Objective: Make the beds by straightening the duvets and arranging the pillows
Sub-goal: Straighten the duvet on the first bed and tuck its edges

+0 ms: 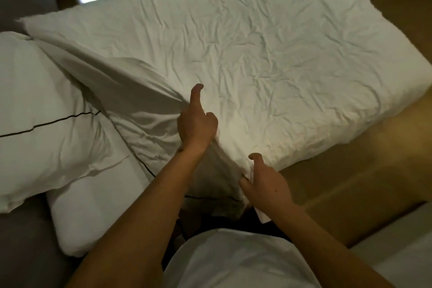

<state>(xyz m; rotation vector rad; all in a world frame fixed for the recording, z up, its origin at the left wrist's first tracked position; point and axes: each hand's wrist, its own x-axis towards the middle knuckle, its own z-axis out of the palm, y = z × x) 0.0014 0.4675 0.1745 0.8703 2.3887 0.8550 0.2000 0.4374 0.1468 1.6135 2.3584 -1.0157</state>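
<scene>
A: Status? Where's the duvet (268,49)?

B: Lying across the bed, wrinkled, covering most of it. Near corner is being pulled toward the person. Left hand (197,126) is pinching a fold w/ lower fingers, index sticking out straight. Right hand (265,181) is bunching the edge at the bed's near side; thumb & index are hooked open, rest looks closed on cloth.

A: Why two grips?

B: Prob. tensioning the corner so the top edge is lying flat below the pillows. Ridge is running from left hand up to the far corner, so cloth's being lifted there.

A: Pillows?

B: Striped pillow (42,119) is sitting at the head, overlapping a 2nd pillow (93,213) beneath. Not squared yet, imo.
</scene>
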